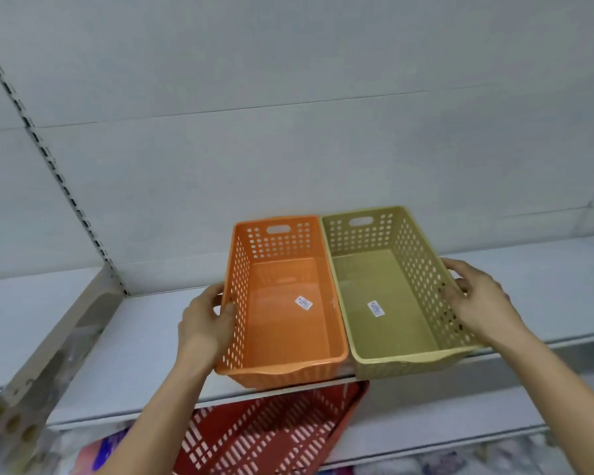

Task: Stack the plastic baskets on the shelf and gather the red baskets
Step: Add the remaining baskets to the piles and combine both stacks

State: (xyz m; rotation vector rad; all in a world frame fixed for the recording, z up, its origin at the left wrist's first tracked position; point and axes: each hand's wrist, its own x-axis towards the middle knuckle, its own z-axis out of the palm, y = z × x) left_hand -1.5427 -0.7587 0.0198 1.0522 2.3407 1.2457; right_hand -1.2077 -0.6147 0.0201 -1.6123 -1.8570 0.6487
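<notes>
An orange perforated basket [285, 317] and an olive-green perforated basket [388, 296] sit side by side, touching, on the white shelf [134, 337]. Each has a white sticker on its floor. My left hand [206, 323] is pressed flat against the orange basket's left wall. My right hand [477, 299] grips the green basket's right wall near the rim. A red slotted basket [271, 430] lies below the shelf's front edge, partly hidden by the shelf and my left forearm.
A slotted upright rail [52, 166] runs up the back wall at left, with a beige shelf bracket [59, 344] below it. A lower shelf edge [460, 437] and colourful packaged goods [107, 450] show at the bottom.
</notes>
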